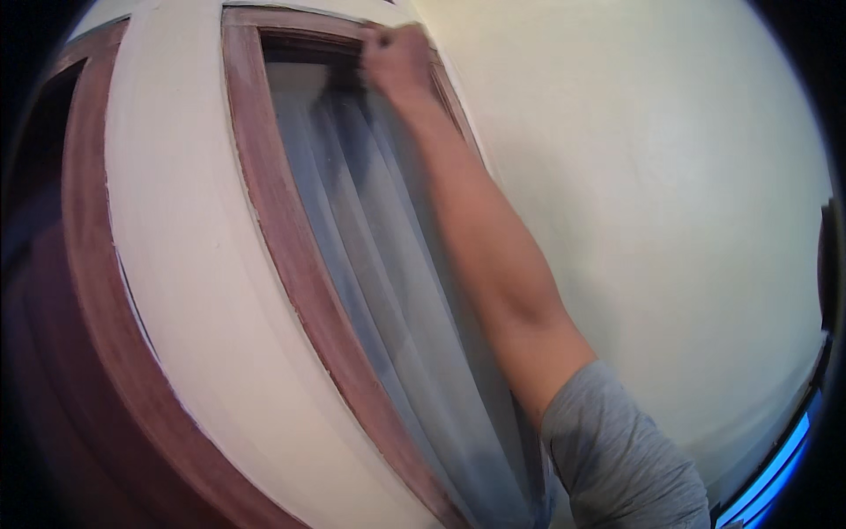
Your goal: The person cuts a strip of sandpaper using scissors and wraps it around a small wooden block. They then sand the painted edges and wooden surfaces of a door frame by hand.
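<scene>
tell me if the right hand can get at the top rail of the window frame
Most likely yes: the right hand is up by the top right corner of the window frame, and nothing visible blocks the top rail. Whether it touches the wood is unclear.

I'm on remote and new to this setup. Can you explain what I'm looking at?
There's no robot: this is a person's bare right hand, reaching up from a grey sleeve. The single picture comes from a head-worn fisheye camera, so straight edges bend. Fingers curled, the hand is at the top of a reddish-brown wooden window frame; I can't tell whether it holds anything. Inside the frame hangs a pale curtain, with a cream wall to the right. The left hand is out of view.
</scene>
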Available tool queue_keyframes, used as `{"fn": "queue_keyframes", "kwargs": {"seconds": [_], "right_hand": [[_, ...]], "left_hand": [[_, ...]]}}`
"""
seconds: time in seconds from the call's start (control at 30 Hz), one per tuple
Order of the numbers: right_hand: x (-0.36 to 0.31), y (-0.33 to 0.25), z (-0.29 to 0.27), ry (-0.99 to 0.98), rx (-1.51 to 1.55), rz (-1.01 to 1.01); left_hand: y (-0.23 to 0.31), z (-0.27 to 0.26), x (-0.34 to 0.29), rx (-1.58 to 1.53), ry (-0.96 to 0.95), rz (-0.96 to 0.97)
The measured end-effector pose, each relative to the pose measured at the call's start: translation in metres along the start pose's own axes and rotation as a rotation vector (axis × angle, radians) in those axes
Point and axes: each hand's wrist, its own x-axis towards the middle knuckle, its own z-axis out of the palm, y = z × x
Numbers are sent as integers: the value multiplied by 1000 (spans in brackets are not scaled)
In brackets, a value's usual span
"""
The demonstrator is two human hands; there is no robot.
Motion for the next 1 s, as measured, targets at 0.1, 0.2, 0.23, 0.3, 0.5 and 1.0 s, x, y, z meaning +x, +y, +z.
{"fn": "queue_keyframes", "kwargs": {"seconds": [0.1, 0.2, 0.23, 0.3, 0.5, 1.0], "right_hand": [[-5, -61, -17, 55, 198, -124], [4, -29, -16, -24, 163, -24], [5, -38, -17, -37, 113, -45], [3, -70, -8, 69, 63, -162], [-9, -123, -27, -24, 400, -162], [-67, -194, -88, -187, 311, -57]], "left_hand": [[-8, -21, 1, 39, -35, 37], [-15, -2, -4, -3, 43, 115], [-15, -5, -1, -8, 38, 114], [-12, -13, 6, -35, -126, 112], [-8, -1, 2, -54, -43, 53], [7, 6, 30, -214, 2, -36]]}}
